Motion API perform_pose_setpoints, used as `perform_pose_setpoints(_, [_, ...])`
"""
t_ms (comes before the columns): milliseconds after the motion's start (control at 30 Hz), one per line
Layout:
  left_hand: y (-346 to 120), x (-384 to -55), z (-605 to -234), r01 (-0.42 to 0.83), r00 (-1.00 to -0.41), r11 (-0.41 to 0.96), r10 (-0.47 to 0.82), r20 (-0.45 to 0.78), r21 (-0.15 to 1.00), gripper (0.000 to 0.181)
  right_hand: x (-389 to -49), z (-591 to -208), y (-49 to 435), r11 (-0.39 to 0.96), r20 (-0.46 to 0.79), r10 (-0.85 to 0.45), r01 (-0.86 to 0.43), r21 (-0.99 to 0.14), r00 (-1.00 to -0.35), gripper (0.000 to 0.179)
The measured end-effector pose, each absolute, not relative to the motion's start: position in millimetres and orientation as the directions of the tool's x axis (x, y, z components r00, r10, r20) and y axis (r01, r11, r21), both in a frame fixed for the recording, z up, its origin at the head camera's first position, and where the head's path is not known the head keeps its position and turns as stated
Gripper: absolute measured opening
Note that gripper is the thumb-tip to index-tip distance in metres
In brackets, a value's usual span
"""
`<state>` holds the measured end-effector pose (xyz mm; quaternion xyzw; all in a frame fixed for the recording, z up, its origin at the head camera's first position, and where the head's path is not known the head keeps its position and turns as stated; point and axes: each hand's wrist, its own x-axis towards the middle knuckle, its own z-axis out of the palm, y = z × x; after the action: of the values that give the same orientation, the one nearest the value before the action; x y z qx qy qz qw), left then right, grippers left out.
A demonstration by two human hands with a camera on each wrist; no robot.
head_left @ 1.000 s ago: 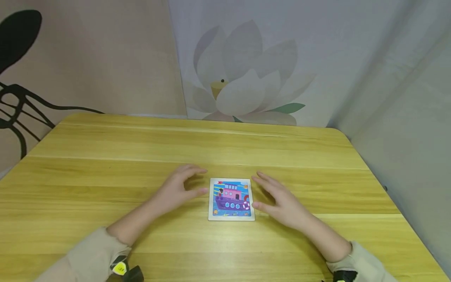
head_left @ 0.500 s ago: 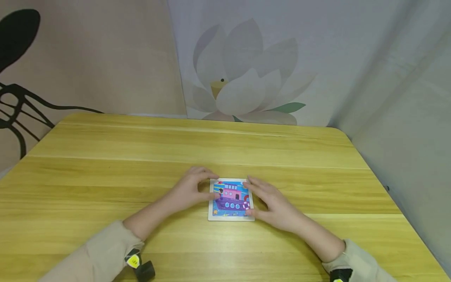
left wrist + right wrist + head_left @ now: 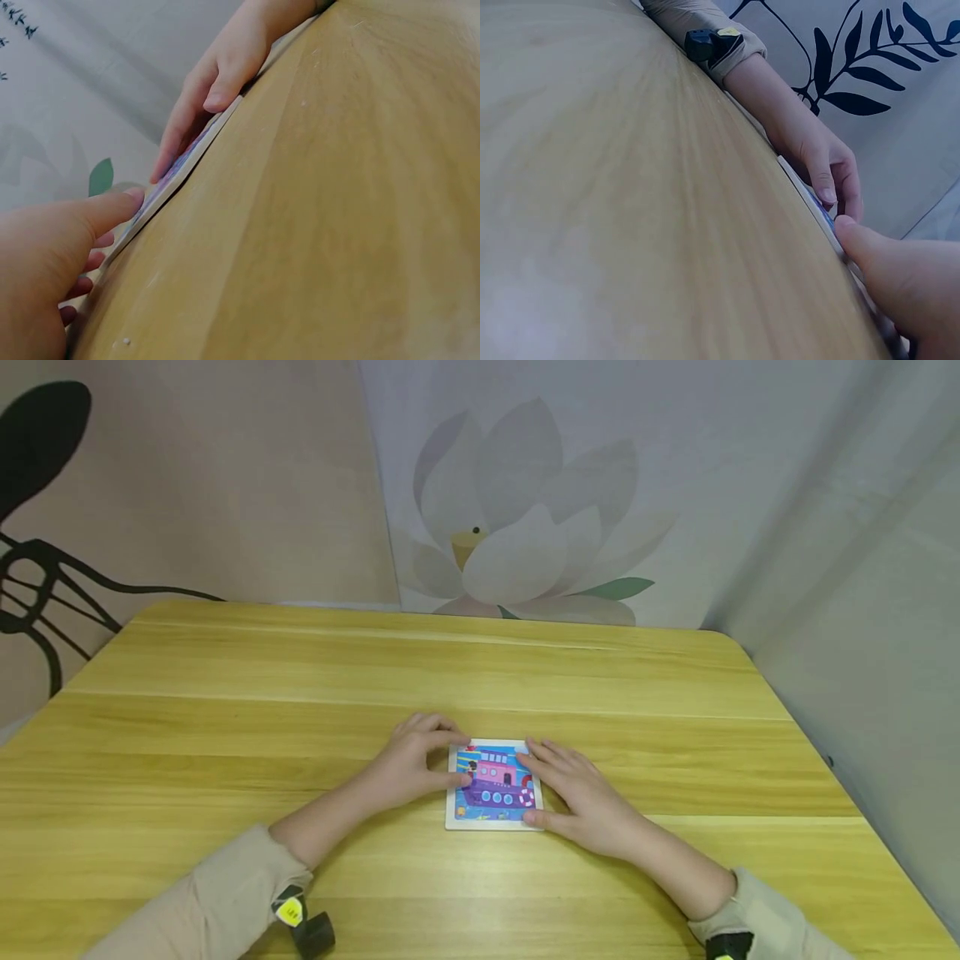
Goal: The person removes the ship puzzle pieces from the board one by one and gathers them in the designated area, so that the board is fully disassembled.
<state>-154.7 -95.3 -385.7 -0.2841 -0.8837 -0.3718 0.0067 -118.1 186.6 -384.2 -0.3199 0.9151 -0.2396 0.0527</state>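
A thin square picture board point(image 3: 497, 802) with a white border lies flat on the wooden table. Its picture is a pink and purple ship on blue water. On its left side, my left hand point(image 3: 408, 760) rests with the thumb on the picture and the index fingertip at the far left corner. My right hand point(image 3: 588, 797) rests over the right edge, thumb near the front corner and fingers toward the far corner. In the left wrist view, the board point(image 3: 174, 174) appears edge-on, close against the tabletop, with fingers of both hands touching it.
The wooden table point(image 3: 300, 668) extends around the board on all sides. Behind it hangs a pale curtain point(image 3: 300, 485) with a printed flower. A black wrist camera point(image 3: 313, 935) hangs by the left sleeve, low over the table.
Both hands have moved inward from beside the board and now touch its left and right sides. The board lies practically where it was.
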Motion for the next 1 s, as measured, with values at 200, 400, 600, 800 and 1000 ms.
perform_pose_setpoints(200, [-94, -154, -387, 0.52, -0.837, 0.574, 0.491, 0.243, 0.633, 0.046, -118, -384, 186, 0.688, 0.054, -0.609, -0.561, -0.46, -0.791, 0.075])
perform_pose_setpoints(400, [-90, -154, -387, 0.495, -0.855, 0.587, 0.461, 0.237, 0.641, 0.038, -118, -384, 186, 0.687, 0.057, -0.609, -0.561, -0.462, -0.791, 0.076])
perform_pose_setpoints(600, [-84, -154, -384, 0.473, -0.871, 0.607, 0.43, 0.238, 0.638, 0.032, -118, -384, 187, 0.689, 0.053, -0.608, -0.559, -0.461, -0.792, 0.076])
perform_pose_setpoints(800, [-79, -155, -381, 0.418, -0.897, 0.628, 0.402, 0.186, 0.657, 0.031, -117, -383, 186, 0.693, 0.041, -0.608, -0.555, -0.459, -0.793, 0.075])
perform_pose_setpoints(1000, [-77, -156, -380, 0.377, -0.911, 0.64, 0.385, 0.145, 0.67, 0.031, -117, -382, 186, 0.695, 0.041, -0.615, -0.566, -0.444, -0.787, 0.074])
